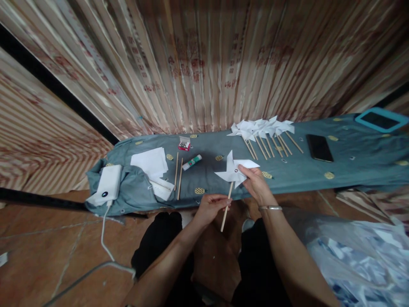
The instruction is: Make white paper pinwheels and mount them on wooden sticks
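A white paper pinwheel (230,174) on a wooden stick is held between my two hands, over the front edge of the cloth-covered table (207,175). My left hand (211,207) pinches the stick partway down. With thumb and fingers, my right hand (255,181) grips the paper beside the small round pin at the centre. Farther back lies a row of several finished-looking pinwheels (262,128), their sticks pointing toward me. To the left are two loose wooden sticks (180,179), a glue stick (192,162) and an opened small red box (184,145) of metal pieces.
White paper sheets (148,162) and a folded paper piece (162,188) lie at the left, near a white power bank (109,185) with a cable. A phone (319,148) and a blue-framed tablet (381,119) are at the right. A plastic bag (361,260) stands beside my right leg.
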`<state>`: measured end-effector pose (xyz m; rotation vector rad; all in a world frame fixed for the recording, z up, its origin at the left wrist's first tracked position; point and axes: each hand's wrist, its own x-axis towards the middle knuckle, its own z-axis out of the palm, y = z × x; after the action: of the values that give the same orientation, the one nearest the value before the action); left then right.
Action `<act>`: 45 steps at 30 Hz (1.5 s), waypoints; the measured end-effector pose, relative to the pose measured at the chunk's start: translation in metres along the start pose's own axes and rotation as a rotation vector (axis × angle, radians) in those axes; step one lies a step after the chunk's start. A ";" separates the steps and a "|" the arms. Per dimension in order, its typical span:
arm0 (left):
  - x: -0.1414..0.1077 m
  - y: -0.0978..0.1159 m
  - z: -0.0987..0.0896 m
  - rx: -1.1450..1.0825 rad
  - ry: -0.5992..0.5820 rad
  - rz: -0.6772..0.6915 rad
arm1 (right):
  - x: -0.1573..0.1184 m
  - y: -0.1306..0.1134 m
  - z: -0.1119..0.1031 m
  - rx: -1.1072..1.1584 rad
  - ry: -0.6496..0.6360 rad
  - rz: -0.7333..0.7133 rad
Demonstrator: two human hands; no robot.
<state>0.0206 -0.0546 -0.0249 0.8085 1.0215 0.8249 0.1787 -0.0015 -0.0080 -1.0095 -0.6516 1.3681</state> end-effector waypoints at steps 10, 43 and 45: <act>0.028 0.022 0.002 0.184 -0.067 0.013 | 0.012 -0.013 -0.013 0.088 0.052 -0.049; 0.046 0.011 -0.027 0.209 -0.069 0.101 | 0.035 0.001 -0.030 -0.123 -0.036 0.090; 0.047 0.011 -0.027 0.193 -0.058 0.109 | 0.035 0.002 -0.028 -0.103 -0.012 0.095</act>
<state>0.0067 -0.0042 -0.0420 1.0553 1.0226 0.7985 0.2066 0.0270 -0.0289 -1.1277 -0.6965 1.4358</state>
